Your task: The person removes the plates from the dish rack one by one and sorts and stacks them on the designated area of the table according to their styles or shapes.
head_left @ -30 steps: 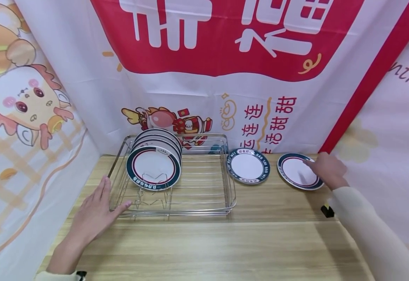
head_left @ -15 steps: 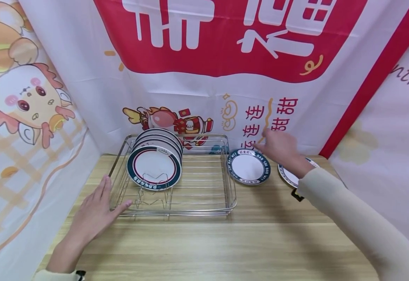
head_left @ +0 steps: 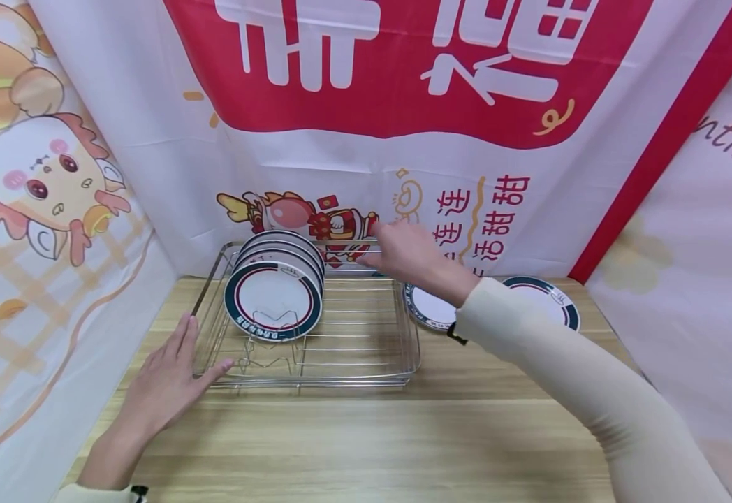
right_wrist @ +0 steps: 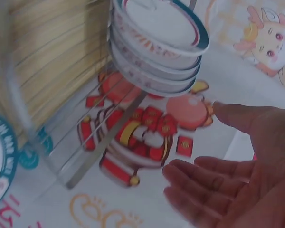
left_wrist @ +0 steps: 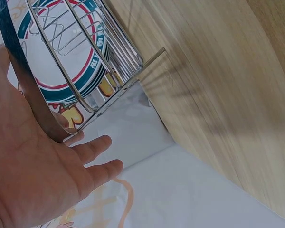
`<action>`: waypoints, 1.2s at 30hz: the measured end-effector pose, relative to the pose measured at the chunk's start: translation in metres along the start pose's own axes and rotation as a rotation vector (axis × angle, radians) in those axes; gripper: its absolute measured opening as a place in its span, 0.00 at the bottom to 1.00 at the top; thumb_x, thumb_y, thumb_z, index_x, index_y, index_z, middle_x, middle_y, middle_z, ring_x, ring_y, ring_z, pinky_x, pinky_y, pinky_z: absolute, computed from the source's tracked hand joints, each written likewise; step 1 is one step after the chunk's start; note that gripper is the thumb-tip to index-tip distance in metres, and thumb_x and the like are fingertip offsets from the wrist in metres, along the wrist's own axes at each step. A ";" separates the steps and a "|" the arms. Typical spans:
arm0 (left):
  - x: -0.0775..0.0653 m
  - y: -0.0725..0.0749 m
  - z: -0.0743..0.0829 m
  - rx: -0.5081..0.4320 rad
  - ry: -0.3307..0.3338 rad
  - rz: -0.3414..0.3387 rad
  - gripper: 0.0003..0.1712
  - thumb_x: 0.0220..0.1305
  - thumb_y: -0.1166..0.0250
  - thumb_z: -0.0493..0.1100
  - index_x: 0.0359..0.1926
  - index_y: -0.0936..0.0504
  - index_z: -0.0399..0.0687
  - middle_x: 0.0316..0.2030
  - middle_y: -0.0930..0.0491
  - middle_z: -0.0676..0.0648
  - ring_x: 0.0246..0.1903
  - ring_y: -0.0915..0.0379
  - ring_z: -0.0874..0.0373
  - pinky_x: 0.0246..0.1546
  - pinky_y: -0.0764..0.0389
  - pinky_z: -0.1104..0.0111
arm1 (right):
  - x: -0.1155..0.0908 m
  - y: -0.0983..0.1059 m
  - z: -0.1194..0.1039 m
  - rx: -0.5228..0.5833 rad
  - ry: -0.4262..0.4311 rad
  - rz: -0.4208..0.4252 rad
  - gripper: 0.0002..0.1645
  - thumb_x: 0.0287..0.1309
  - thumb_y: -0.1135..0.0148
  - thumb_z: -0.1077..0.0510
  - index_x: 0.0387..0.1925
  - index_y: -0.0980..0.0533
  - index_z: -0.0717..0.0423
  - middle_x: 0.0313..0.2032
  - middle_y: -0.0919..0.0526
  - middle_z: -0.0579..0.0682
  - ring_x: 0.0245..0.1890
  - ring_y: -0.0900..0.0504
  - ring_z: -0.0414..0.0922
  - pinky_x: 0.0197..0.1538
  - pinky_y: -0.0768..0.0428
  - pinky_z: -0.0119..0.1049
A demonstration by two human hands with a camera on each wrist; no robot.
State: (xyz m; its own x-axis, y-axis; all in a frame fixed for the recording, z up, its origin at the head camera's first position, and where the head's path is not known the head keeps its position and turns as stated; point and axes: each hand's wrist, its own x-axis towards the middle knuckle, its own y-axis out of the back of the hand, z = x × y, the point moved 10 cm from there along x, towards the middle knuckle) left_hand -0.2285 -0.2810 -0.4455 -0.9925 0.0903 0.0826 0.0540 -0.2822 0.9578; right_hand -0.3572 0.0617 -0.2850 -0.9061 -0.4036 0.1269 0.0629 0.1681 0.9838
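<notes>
Left grip (head_left: pixel 167 381): fingers and thumb spread, placed at the left front corner of the rack, a side rail passing between thumb and fingers. Right grip (head_left: pixel 408 253): thumb and fingers held apart, poised above the right rear of the rack, clear of the plates. Rack (head_left: pixel 347 381): wire, shiny metal, set on the pale wood-grain tabletop (head_left: pixel 341 447). Stack of plates (head_left: pixel 273 288): several, stood in the left half of the rack, tilted back, the front one marked with a dark teal rim and a red inner ring. First loose plate (head_left: pixel 430 306): laid just beside the rack's right side, partly covered by the right forearm. Second loose plate (head_left: pixel 548 297): laid farther right, partly hidden by the cream sleeve (head_left: pixel 532 335). Backdrop (head_left: pixel 328 150): white cloth, printed with a red panel.
</notes>
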 end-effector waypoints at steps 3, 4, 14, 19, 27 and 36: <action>0.000 0.000 -0.001 0.001 0.000 -0.003 0.64 0.74 0.46 0.74 0.84 0.62 0.33 0.84 0.67 0.31 0.72 0.51 0.16 0.70 0.45 0.26 | 0.007 -0.012 -0.024 0.055 0.055 -0.050 0.32 0.66 0.29 0.36 0.60 0.20 0.53 0.45 0.11 0.49 0.36 0.14 0.44 0.39 0.13 0.37; 0.000 0.000 -0.001 0.003 -0.001 -0.002 0.63 0.74 0.46 0.74 0.84 0.62 0.33 0.84 0.67 0.31 0.72 0.51 0.16 0.70 0.45 0.26 | 0.010 -0.016 -0.031 0.067 0.069 -0.062 0.33 0.66 0.29 0.36 0.61 0.20 0.53 0.46 0.11 0.49 0.37 0.14 0.43 0.40 0.12 0.37; -0.001 0.000 0.001 0.009 -0.016 0.007 0.59 0.74 0.46 0.74 0.86 0.59 0.41 0.84 0.67 0.32 0.70 0.48 0.14 0.68 0.43 0.23 | 0.033 -0.057 -0.084 0.144 0.223 -0.141 0.24 0.67 0.27 0.42 0.52 0.17 0.55 0.33 0.16 0.46 0.30 0.20 0.43 0.35 0.20 0.33; -0.001 0.001 0.001 0.009 -0.018 0.013 0.59 0.75 0.45 0.72 0.86 0.60 0.42 0.84 0.68 0.33 0.70 0.48 0.14 0.68 0.44 0.23 | 0.047 -0.072 -0.097 0.201 0.250 -0.169 0.23 0.68 0.27 0.46 0.57 0.17 0.55 0.34 0.14 0.47 0.31 0.18 0.42 0.36 0.17 0.27; -0.002 0.004 0.001 0.008 -0.011 0.016 0.59 0.75 0.45 0.73 0.86 0.58 0.42 0.84 0.66 0.32 0.70 0.48 0.14 0.68 0.44 0.23 | 0.063 -0.105 -0.116 0.187 0.238 -0.230 0.23 0.71 0.30 0.49 0.62 0.19 0.54 0.46 0.12 0.48 0.38 0.17 0.41 0.43 0.14 0.28; 0.000 0.003 0.001 0.000 0.007 0.005 0.59 0.75 0.46 0.74 0.86 0.59 0.44 0.84 0.67 0.33 0.71 0.49 0.14 0.68 0.45 0.23 | 0.076 -0.125 -0.114 0.234 0.174 -0.251 0.21 0.74 0.34 0.52 0.63 0.20 0.55 0.45 0.14 0.48 0.38 0.17 0.42 0.41 0.16 0.26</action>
State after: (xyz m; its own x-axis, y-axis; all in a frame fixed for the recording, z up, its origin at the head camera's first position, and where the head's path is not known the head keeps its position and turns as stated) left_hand -0.2285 -0.2812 -0.4425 -0.9929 0.0825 0.0858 0.0593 -0.2824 0.9575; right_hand -0.3863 -0.0924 -0.3841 -0.7955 -0.6013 -0.0753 -0.2677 0.2372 0.9338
